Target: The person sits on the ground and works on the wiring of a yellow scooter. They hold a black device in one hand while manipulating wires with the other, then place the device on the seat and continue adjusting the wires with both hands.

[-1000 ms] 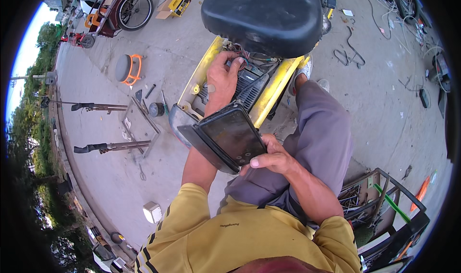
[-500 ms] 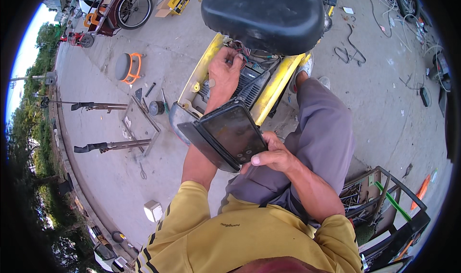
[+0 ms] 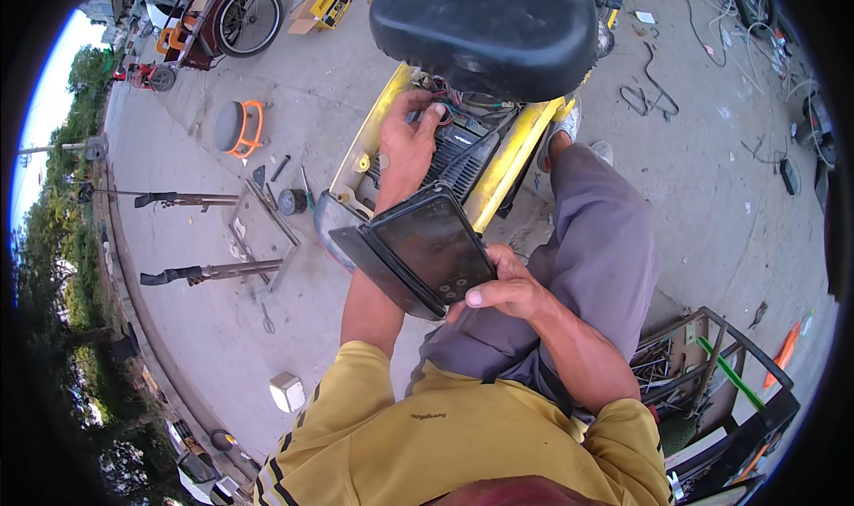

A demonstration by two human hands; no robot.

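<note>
My right hand (image 3: 511, 283) grips a smartphone (image 3: 434, 246) in an open black flip case, thumb on the lower edge of its dark screen. Past the phone, my left forearm runs beneath it to a yellow electric scooter (image 3: 520, 159). There my left hand (image 3: 409, 145) is closed, its fingers curled beside a bundle of thin wires (image 3: 442, 92) under the black seat (image 3: 485, 34). What its fingertips pinch is hidden. Right of that hand, a finned black controller box (image 3: 458, 154) lies in the scooter's open body with black cables across it.
Left of the scooter are a round stool (image 3: 240, 128) with orange legs, a metal frame (image 3: 267, 226), a black tape roll (image 3: 291, 202) and a screwdriver (image 3: 307, 186). A metal rack (image 3: 703, 364) of tools stands at my right. My leg (image 3: 596, 239) flanks the scooter.
My left hand has shifted slightly left and back, and its thumb sits a little apart from where it was. The phone and my right hand stay in place.
</note>
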